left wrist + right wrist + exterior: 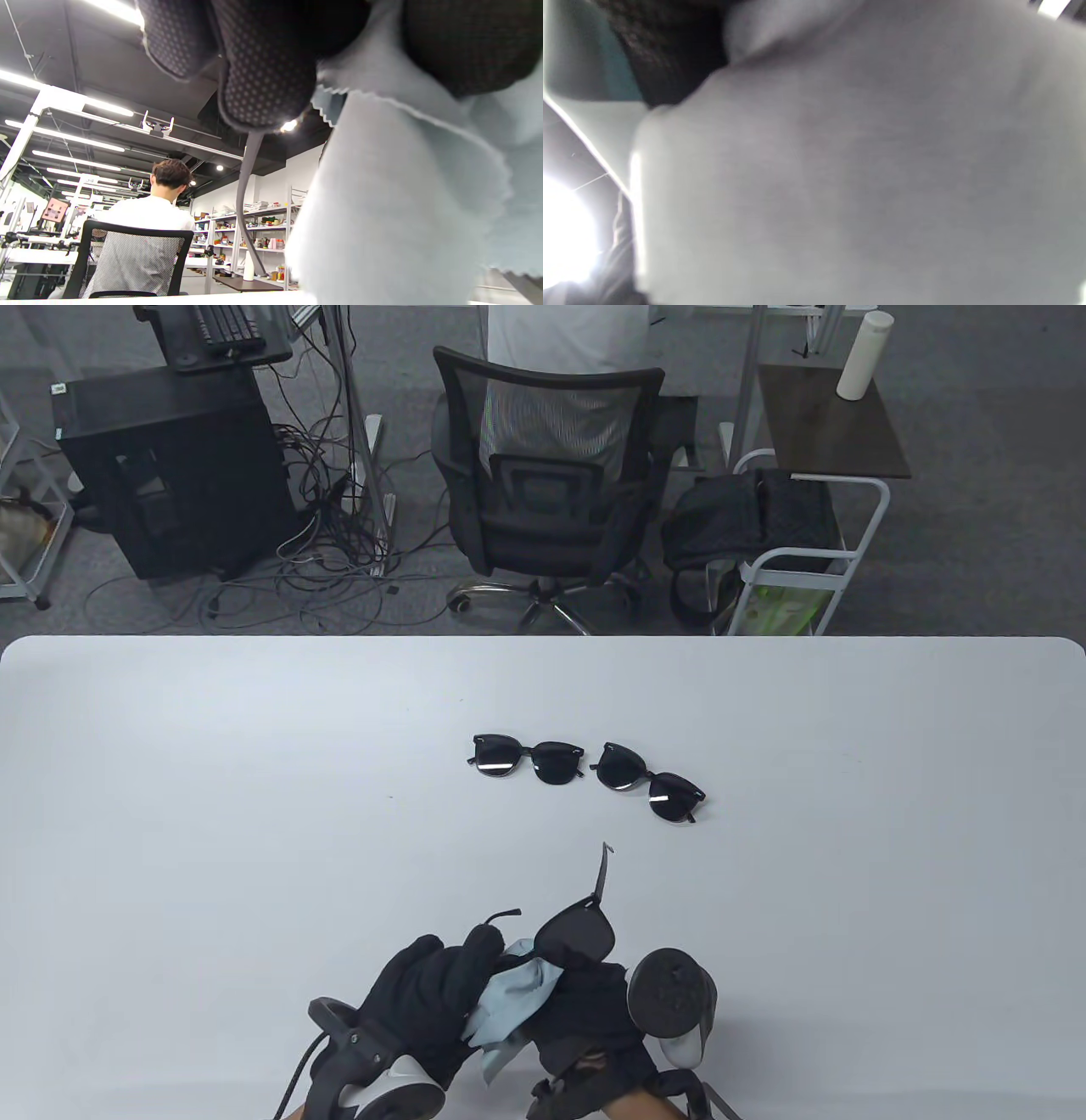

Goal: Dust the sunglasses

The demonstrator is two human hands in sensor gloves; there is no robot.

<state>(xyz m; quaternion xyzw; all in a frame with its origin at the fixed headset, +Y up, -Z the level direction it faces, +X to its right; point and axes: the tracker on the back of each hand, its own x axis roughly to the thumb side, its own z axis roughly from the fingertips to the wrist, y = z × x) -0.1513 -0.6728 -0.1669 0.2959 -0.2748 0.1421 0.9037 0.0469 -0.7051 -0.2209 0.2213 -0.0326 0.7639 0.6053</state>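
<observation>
A black pair of sunglasses (579, 931) is lifted off the white table (212, 780) near its front edge, arms unfolded, one arm (603, 869) pointing away from me. My left hand (475, 954) grips its left side; in the left wrist view an arm of the sunglasses (245, 190) hangs below my fingers (267, 72). My right hand (581, 980) pinches a light blue cloth (509, 997) against the frame below the lens. The cloth (403, 190) fills much of the left wrist view, and the cloth (861, 169) covers the blurred right wrist view. Two more pairs lie mid-table: one (526, 759) and another (649, 782).
Beyond the table's far edge stands a black mesh office chair (551, 475) with a person in a white shirt (564, 335) seated past it. A white cart with a dark bag (764, 534) is at the back right, a computer tower (170, 466) at the back left.
</observation>
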